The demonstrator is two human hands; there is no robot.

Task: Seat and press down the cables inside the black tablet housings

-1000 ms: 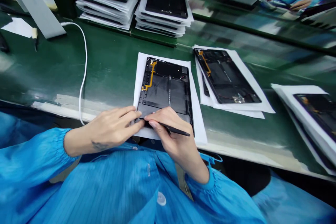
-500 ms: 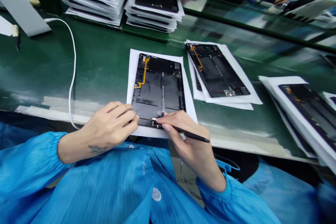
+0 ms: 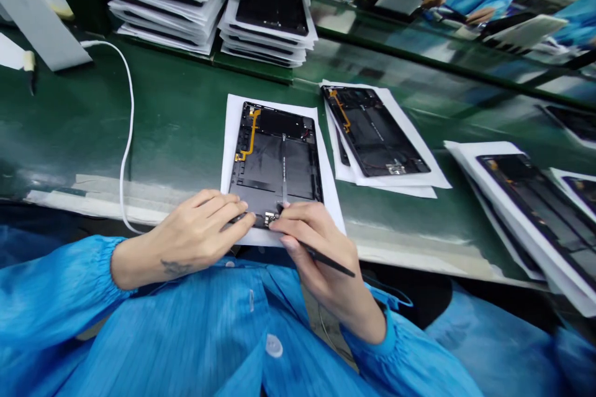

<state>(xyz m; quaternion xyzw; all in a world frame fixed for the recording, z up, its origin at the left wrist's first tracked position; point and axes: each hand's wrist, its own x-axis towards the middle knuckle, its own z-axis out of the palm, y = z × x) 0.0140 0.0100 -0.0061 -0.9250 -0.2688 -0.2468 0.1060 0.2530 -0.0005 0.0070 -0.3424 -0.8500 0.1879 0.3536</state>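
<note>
An opened black tablet housing [image 3: 265, 167] lies on a white sheet [image 3: 231, 130] in front of me, an orange flex cable [image 3: 254, 134] along its upper left. My left hand [image 3: 209, 223] rests on the housing's lower left corner, its fingers closed together at the edge. In my right hand [image 3: 321, 242] is a thin black tool [image 3: 331, 262], gripped like a pen. The right fingertips are beside a small metallic part [image 3: 270, 218] at the housing's bottom edge. The tool's tip is hidden by the fingers.
Stacks of housings between white sheets [image 3: 162, 0] stand at the back. More housings [image 3: 377, 130] lie on sheets to the right. A white cable [image 3: 131, 99] curves down the left side of the green table [image 3: 177, 111]. People's hands show beyond the glass.
The whole view has shifted slightly. My left fingers have moved a little right along the housing's bottom edge. The black tool in my right hand points a bit more steeply.
</note>
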